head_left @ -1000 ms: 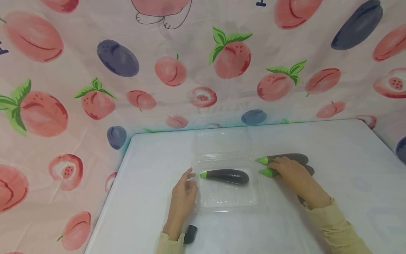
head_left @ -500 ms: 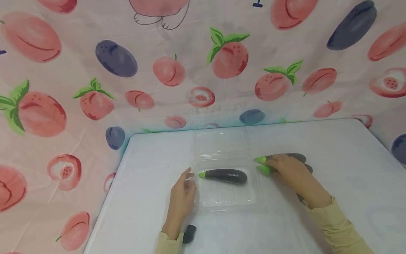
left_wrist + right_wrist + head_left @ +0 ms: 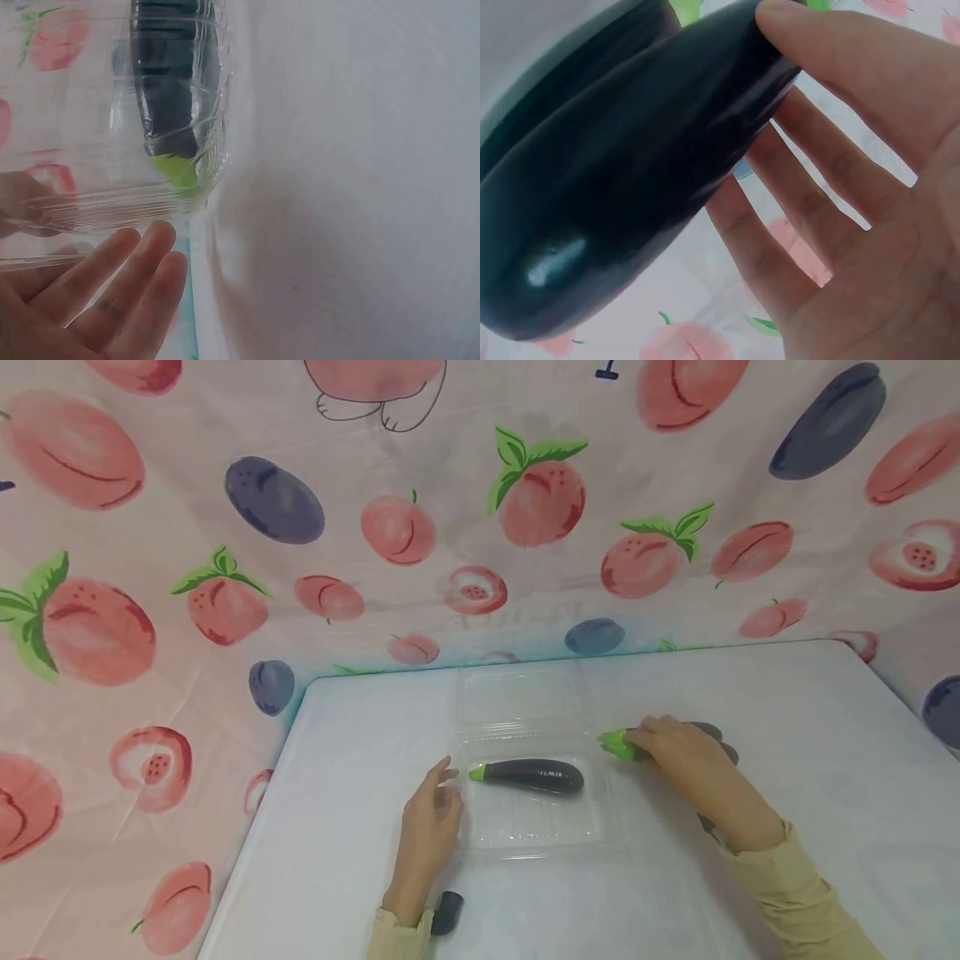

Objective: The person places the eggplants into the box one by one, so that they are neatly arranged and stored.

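Note:
An eggplant with a green cap lies in the base of a hinged clear plastic container, its lid folded open toward the back. My left hand is at the container's left edge, fingers mostly straight and apart. In the left wrist view, its thumb overlaps the plastic rim. To the right of the container, my right hand pinches a second eggplant near its green cap, thumb on one side and fingers on the other. Another eggplant lies right alongside that one, partly hidden by the hand in the head view.
Everything stands on a white table with a fruit-printed cloth hanging behind and at the sides. A short black object shows beside the left wrist. The table's left edge runs close to the left forearm.
The eggplant in my right hand has shifted away from me, so its green cap now overlaps the farther eggplant's cap. My left hand and the container stay about where they were.

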